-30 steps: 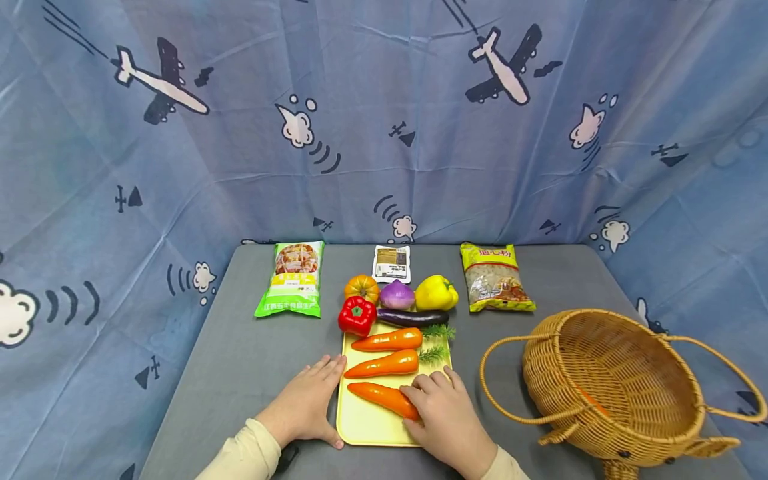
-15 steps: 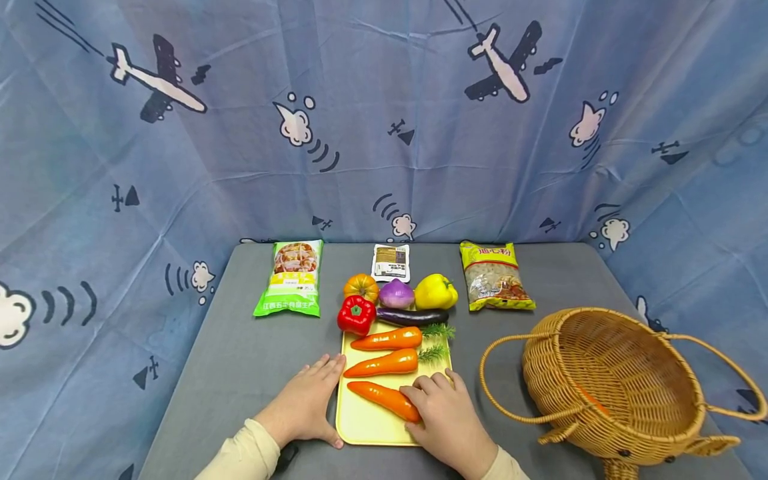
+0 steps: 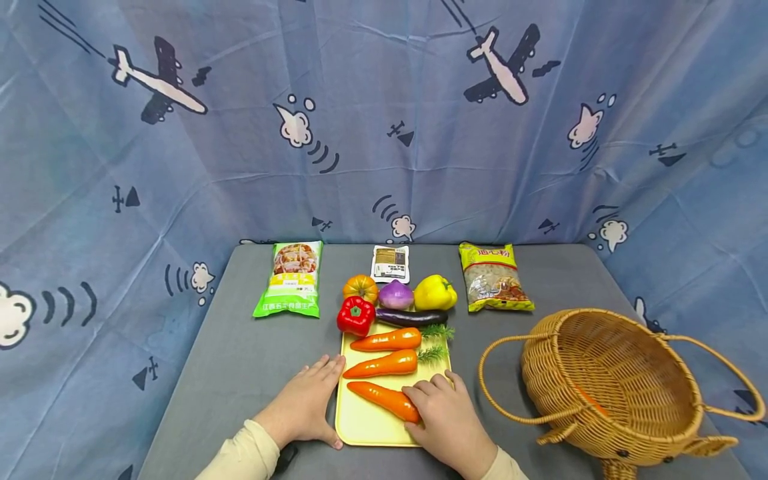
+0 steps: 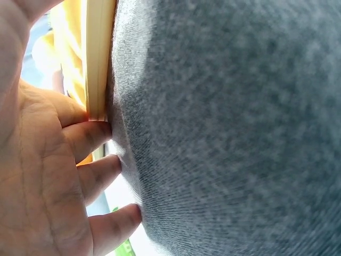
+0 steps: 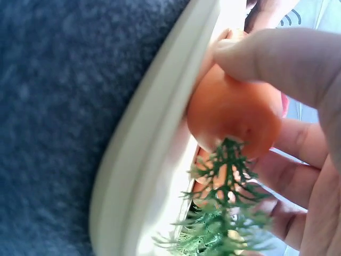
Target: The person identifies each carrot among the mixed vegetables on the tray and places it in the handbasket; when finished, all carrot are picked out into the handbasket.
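Note:
My right hand (image 3: pixel 443 417) grips the thick end of the nearest carrot (image 3: pixel 384 399), which lies on a pale yellow tray (image 3: pixel 366 427). In the right wrist view, thumb and fingers sit around the orange carrot (image 5: pixel 234 109), its green leaves hanging below. Two more carrots, the middle one (image 3: pixel 384 364) and the far one (image 3: pixel 387 339), lie across the tray beyond it. My left hand (image 3: pixel 307 400) rests at the tray's left edge, fingers spread. The left wrist view shows these fingers (image 4: pixel 96 176) straight, touching the tray's side (image 4: pixel 98 64) and the grey cloth.
Behind the carrots are an eggplant (image 3: pixel 411 317), red pepper (image 3: pixel 357 316), pumpkin (image 3: pixel 361 289), purple onion-like vegetable (image 3: pixel 396 295) and yellow pepper (image 3: pixel 435 293). Farther back lie a green bag (image 3: pixel 291 279), white packet (image 3: pixel 391 264) and yellow bag (image 3: pixel 495 277). A wicker basket (image 3: pixel 546 373) stands right.

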The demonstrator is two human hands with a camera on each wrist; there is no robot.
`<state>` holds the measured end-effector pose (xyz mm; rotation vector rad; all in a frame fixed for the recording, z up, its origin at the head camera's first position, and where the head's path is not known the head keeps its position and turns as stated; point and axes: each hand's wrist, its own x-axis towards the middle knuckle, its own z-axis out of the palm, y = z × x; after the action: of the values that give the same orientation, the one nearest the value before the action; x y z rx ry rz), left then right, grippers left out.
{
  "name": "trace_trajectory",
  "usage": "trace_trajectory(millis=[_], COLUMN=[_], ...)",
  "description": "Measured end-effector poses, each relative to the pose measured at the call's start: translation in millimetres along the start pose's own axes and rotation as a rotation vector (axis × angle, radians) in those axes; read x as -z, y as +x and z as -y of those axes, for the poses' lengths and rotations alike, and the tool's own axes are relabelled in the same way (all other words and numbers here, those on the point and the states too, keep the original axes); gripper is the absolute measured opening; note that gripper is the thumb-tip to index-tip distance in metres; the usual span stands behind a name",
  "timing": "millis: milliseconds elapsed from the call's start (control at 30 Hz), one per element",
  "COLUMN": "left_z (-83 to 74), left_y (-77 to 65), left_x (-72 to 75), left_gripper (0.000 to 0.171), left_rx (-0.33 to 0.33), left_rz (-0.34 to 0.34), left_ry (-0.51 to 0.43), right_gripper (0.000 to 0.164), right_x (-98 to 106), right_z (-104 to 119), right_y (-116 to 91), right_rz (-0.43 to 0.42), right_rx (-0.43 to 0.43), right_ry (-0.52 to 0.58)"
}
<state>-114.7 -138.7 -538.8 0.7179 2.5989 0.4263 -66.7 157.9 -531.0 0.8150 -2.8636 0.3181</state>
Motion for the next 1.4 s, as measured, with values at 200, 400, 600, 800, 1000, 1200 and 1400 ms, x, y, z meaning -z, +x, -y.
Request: trace_trajectory(millis=[200, 400, 600, 800, 1000, 1200, 1400], left_z=[0.7, 1.4, 0.9, 0.6, 0.4, 1.5, 2.0], left_y=[0.7, 0.9, 0.7, -0.1, -0.4, 0.8, 0.7], left_x=[-0.5, -1.1, -1.3, -1.2, -1.3, -2.9, -3.5], left_gripper=[0.145, 0.145, 0.145, 0.145, 0.145, 0.145, 0.145], left_rx=[-0.004, -0.01, -0.01, -0.005, -0.006, -0.01, -0.003], left_rz=[0.008, 0.0, -0.006, -0.001, -0.007, -0.011, -0.005], left_ry=[0.002, 0.004, 0.007, -0.004, -0.012, -0.007, -0.004], right_gripper=[0.045, 0.044, 0.042, 0.042, 0.043, 0.043, 0.046], right_x=[-0.4, 4.3, 10.4, 21.2, 33.5, 45.1, 58.3], right_z=[-1.4, -1.9, -4.0, -3.4, -5.0, -9.7, -16.3], right_y=[-1.0, -2.4, -4.0, -6.1, -10.0, -15.0, -19.8], right_rz=[-0.006, -0.051, -0.102, -0.145, -0.212, -0.26, -0.337], right_rx=[0.003, 0.006, -0.005, 0.009, 0.02, 0.027, 0.045], right_ry=[-0.006, 0.003, 0.01, 0.025, 0.031, 0.033, 0.047])
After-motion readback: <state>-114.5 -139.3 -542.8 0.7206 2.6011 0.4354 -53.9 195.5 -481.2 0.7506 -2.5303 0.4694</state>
